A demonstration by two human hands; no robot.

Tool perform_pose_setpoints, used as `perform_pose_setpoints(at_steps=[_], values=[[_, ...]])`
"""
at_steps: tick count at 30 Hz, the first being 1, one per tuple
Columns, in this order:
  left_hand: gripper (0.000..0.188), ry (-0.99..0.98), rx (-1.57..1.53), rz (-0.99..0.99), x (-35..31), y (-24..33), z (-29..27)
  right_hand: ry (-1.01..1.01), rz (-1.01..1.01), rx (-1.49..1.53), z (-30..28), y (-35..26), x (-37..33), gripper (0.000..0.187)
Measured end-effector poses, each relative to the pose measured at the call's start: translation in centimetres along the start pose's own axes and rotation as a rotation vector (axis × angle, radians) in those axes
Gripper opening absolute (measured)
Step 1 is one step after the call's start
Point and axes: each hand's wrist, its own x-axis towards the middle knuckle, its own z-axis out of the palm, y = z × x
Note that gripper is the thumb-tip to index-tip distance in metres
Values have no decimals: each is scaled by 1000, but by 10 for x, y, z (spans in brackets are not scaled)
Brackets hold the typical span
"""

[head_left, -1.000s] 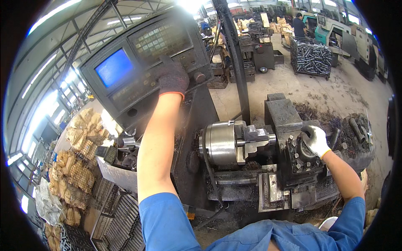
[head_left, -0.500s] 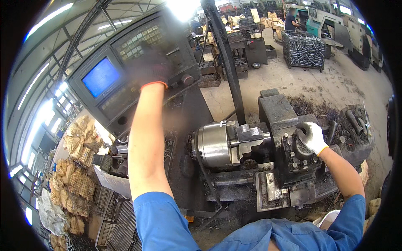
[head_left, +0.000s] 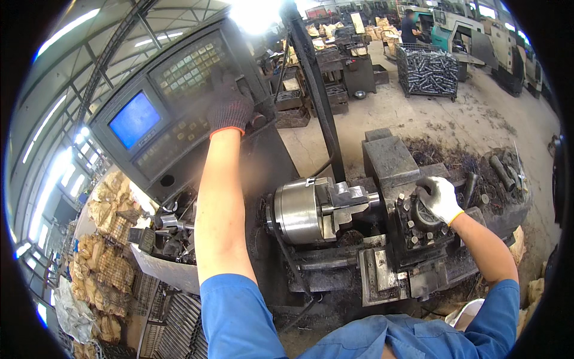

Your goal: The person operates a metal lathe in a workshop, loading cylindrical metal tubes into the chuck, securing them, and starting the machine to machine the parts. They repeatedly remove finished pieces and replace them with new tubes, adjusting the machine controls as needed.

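My left hand (head_left: 232, 107), in a dark knitted glove with an orange cuff, is raised to the right side of the control panel (head_left: 191, 134). Its fingers point upward and look apart, though they blend into the dark panel. Left of the hand are the key rows (head_left: 191, 69) and a lit blue screen (head_left: 134, 119). My right hand (head_left: 439, 198), in a white glove with dirty fingertips, is curled over the top of the lathe's tool turret (head_left: 412, 224). Between the hands sits a shiny three-jaw chuck (head_left: 297, 210), its jaws beside a metal bar end (head_left: 373, 199).
A dark post (head_left: 320, 90) rises behind the chuck. Metal chips (head_left: 442, 149) and dark tubes (head_left: 502, 173) lie beyond the turret. Paper-wrapped bundles (head_left: 98, 263) stand at left. Farther off are a wire bin of metal parts (head_left: 427, 72) and a person (head_left: 410, 29) near machines.
My left hand has moved right across the panel, away from the keys and screen, and is less blurred. My right hand stays on the turret. The whole view has shifted slightly.
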Motion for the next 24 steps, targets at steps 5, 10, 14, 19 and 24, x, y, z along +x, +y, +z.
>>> perform_pose_setpoints(at_steps=[5, 10, 14, 19, 24], values=[[63, -23, -126, -25, 0, 5, -9, -6, 20, -9, -1, 1, -1, 22], [67, -46, 35, -42, 14, 1, -15, 4, -8, -8, 0, -1, 0, 22], [68, -157, 79, -28, 22, 17, -34, -3, -1, -20, 0, 0, 0, 22], [66, -55, 217, 24, 35, 39, -46, -1, 20, -11, -1, -1, 0, 22], [65, 17, 27, 133, 52, 27, -41, 22, -20, -9, 5, 5, -1, 17]])
